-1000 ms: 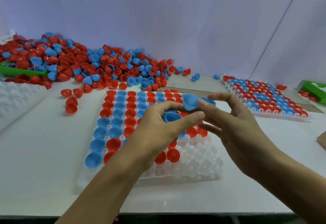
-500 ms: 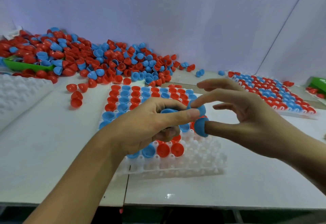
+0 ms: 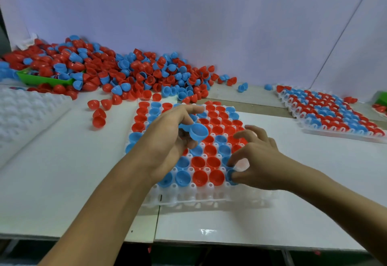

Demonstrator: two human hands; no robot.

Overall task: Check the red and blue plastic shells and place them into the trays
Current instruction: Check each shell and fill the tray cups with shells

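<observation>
A white dimpled tray [image 3: 209, 199] lies in front of me, most pockets filled with red and blue shells. My left hand [image 3: 169, 140] hovers over its middle and grips several blue shells [image 3: 198, 132], the front one open side up. My right hand [image 3: 254, 161] is low at the tray's right side, thumb and fingers pinching a blue shell [image 3: 230, 176] at a pocket in the front filled row. A big heap of loose red and blue shells [image 3: 117, 70] lies at the back left.
A second, filled tray [image 3: 328, 108] sits at the back right. A stack of white trays [image 3: 25, 112] lies at the left, a green scoop [image 3: 41, 79] in the heap, a green bin [image 3: 381, 98] at far right. A few loose red shells [image 3: 98, 117] lie left of the tray.
My right hand has taken one blue shell from the left hand and come down with it to the tray's front right. My left hand stays above the tray with the other shells.
</observation>
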